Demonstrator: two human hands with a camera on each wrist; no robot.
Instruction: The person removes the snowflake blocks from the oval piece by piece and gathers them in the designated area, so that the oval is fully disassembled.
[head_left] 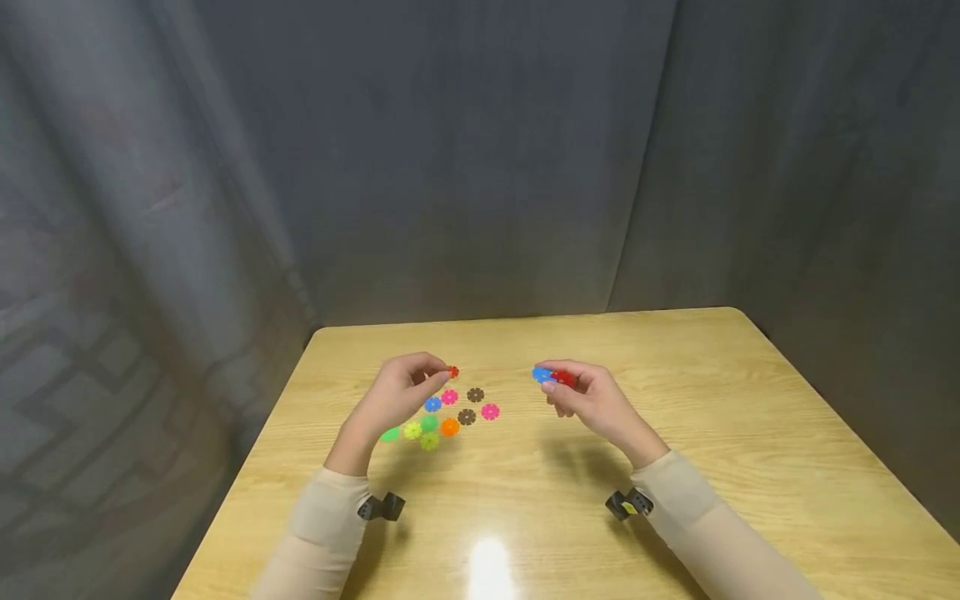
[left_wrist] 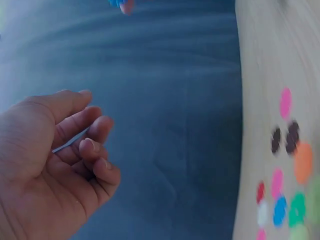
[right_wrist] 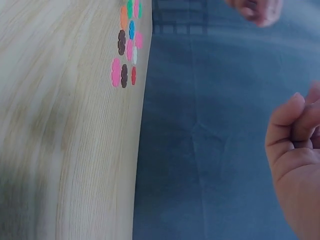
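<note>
My right hand (head_left: 588,400) pinches a blue notched disc (head_left: 542,374) together with a red notched disc (head_left: 562,379), raised over the table. A bit of blue from these pieces shows at the top of the left wrist view; the right wrist view does not show them. My left hand (head_left: 405,392) hovers above the table with fingers loosely bent. Its thumb and fingertips (left_wrist: 104,125) are apart, with nothing between them. In the head view they overlap the edge of another red disc (head_left: 453,372), which lies on the table in both wrist views.
Below and right of the left hand, several notched discs lie on the wooden table (head_left: 750,417): pink (head_left: 491,412), brown (head_left: 467,417), orange (head_left: 450,427), blue (head_left: 432,404), green (head_left: 389,435) and yellow-green (head_left: 429,442). Dark grey curtains (head_left: 465,167) stand behind and beside the table.
</note>
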